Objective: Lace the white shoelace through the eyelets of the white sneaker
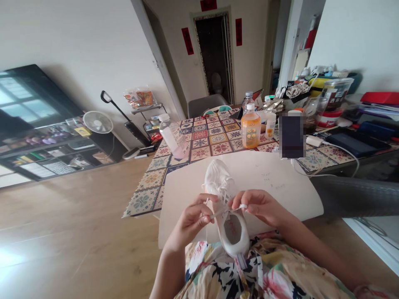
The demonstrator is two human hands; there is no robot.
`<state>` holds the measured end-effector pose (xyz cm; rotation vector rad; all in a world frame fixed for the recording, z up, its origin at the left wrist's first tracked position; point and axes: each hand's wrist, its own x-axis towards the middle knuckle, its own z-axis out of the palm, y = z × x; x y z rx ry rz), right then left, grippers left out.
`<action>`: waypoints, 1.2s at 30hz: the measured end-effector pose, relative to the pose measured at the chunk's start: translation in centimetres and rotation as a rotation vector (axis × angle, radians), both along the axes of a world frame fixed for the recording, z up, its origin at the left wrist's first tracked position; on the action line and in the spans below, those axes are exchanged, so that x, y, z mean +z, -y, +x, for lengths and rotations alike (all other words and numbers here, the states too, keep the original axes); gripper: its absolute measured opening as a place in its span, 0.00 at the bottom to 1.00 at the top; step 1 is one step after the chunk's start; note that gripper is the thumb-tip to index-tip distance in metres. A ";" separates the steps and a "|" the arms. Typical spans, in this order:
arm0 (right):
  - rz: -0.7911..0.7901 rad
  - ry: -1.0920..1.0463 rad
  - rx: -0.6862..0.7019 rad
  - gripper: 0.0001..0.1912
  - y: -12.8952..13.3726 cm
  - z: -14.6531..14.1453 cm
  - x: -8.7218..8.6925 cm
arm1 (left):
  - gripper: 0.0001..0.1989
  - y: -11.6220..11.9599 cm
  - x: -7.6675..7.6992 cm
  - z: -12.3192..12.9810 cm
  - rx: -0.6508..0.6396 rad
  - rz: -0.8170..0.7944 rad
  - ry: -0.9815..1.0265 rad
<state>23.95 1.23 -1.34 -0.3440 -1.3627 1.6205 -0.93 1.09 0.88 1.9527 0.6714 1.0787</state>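
Note:
A white lace-up shoe (217,172) lies on a large white sheet (187,182), its toe away from me and its heel close to my lap. My left hand (196,216) pinches one white shoelace between thumb and fingers, left of the shoe's opening. On the other side, my right hand (254,203) grips the other lace end, and a short white piece shows at its fingertips. The laces stretch between both hands across the shoe's tongue. Whether they form a finished knot is too small to tell.
Beyond the sheet, a patterned tablecloth (199,143) carries an orange-filled bottle (251,128) and a clear bottle (172,139) with pinkish contents. A blurred-out upright device (292,135) with a white cable stands to the right, near piled containers. A grey chair (207,104) is at the far end.

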 end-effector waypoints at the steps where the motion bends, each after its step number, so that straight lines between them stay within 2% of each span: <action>1: -0.051 -0.051 -0.026 0.15 0.2 -0.6 -0.1 | 0.20 0.1 -0.3 0.3 -0.013 -0.014 0.072; 4: -0.137 -0.090 -0.128 0.16 0.5 -2.0 -0.3 | 0.17 0.4 -1.2 1.5 -0.024 -0.013 0.215; 8: -0.145 -0.056 -0.209 0.14 0.6 -2.6 -0.3 | 0.16 0.4 -2.1 2.9 -0.035 -0.025 0.310; 10: -0.089 0.008 -0.271 0.12 0.7 -2.7 -0.3 | 0.14 0.3 -2.2 3.4 0.020 -0.029 0.324; 14: 0.146 0.198 -0.435 0.09 0.9 -2.8 -0.1 | 0.09 0.2 -2.1 4.0 0.137 -0.011 0.285; 18: 0.219 0.283 -0.466 0.08 1.1 -2.9 -0.1 | 0.03 0.5 -1.8 4.4 0.200 -0.110 0.328; 19: 0.207 0.291 -0.457 0.08 1.2 -2.9 -0.1 | 0.03 0.5 -1.7 4.5 0.215 -0.166 0.354; 23: 0.207 0.336 -0.447 0.11 1.4 -2.8 -0.1 | 0.17 1.1 -1.2 4.9 0.244 -0.368 0.410; 28: 0.298 0.392 -0.514 0.12 1.3 -2.6 0.2 | 0.18 1.5 -1.3 5.5 0.329 -0.380 0.379; 30: 0.298 0.364 -0.510 0.12 1.3 -2.5 0.1 | 0.14 1.1 -1.4 4.9 0.378 -0.371 0.354; 33: 0.226 0.296 -0.481 0.14 1.2 -2.6 -0.3 | 0.05 -0.1 -1.1 2.2 0.506 -0.311 0.249; 35: 0.188 0.267 -0.460 0.14 1.2 -2.7 -0.6 | 0.04 -0.8 -0.4 -0.2 0.593 -0.199 0.046; 36: 0.181 0.263 -0.452 0.14 1.1 -2.8 -0.7 | 0.08 -1.0 0.1 -1.3 0.648 -0.099 -0.087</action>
